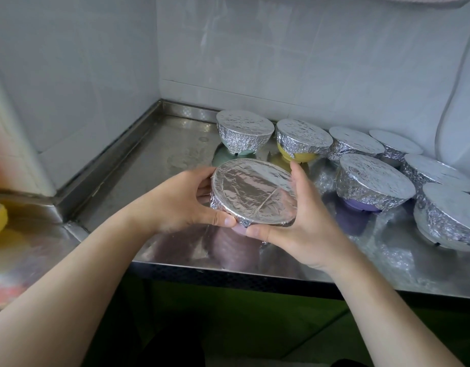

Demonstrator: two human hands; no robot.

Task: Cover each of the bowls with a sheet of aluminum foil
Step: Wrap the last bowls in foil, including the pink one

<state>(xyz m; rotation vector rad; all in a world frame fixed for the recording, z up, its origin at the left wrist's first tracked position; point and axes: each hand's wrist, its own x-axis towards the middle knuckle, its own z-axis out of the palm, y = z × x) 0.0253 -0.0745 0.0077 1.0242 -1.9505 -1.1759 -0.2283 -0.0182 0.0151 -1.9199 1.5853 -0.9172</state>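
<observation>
While no writing shows, both hands [186,200] [305,221] grip a foil-covered bowl [253,192].

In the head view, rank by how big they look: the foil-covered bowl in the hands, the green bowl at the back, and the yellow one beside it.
1. Held bowl: looks largest, though it is nearest the camera, so that may be misleading.
2. Green bowl and yellow bowl: look alike; I cannot rank them.

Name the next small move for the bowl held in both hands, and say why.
Probably set the foil-covered bowl down on the bare steel counter left of the covered bowls. The left hand and right hand hold it tilted above the counter, and its foil already looks pressed tight round the rim.
</observation>
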